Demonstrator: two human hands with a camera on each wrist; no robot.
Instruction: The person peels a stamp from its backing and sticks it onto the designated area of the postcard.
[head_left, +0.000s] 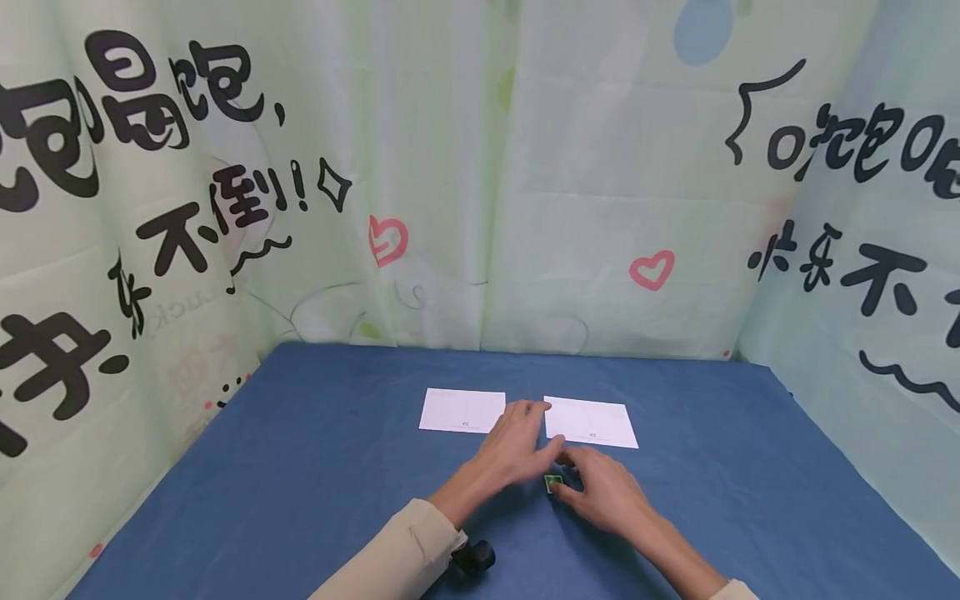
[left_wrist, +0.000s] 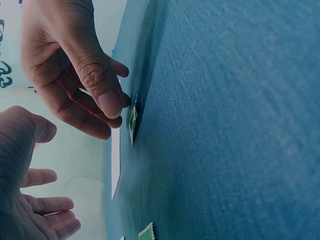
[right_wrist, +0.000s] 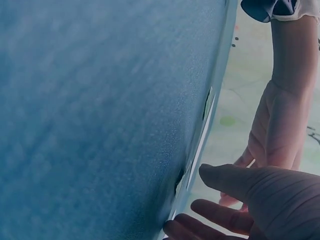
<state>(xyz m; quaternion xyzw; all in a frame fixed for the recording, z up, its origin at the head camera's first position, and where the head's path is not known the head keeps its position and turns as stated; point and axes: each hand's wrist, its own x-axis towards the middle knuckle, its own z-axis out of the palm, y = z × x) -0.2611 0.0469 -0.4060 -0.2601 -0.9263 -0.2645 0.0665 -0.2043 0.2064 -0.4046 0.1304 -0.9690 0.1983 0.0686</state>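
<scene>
On the blue cloth lies a small green stamp (head_left: 553,480) with a pale border. My right hand (head_left: 606,492) hovers at its right side, thumb near its edge, fingers loosely bent; in the left wrist view this right hand (left_wrist: 75,75) appears beside the stamp (left_wrist: 133,123), with nothing visible between thumb and fingers. My left hand (head_left: 516,446) is just left of the right one, over the cloth between two white paper rectangles, its fingers spread and holding nothing. A second green stamp (left_wrist: 146,233) with a toothed edge shows low in the left wrist view; the left arm probably hides it in the head view.
The left white paper (head_left: 461,411) and right white paper (head_left: 591,422) lie flat beyond the hands, each with a small printed mark. Blue cloth (head_left: 337,467) covers the table. Printed curtains (head_left: 600,167) hang behind and at both sides.
</scene>
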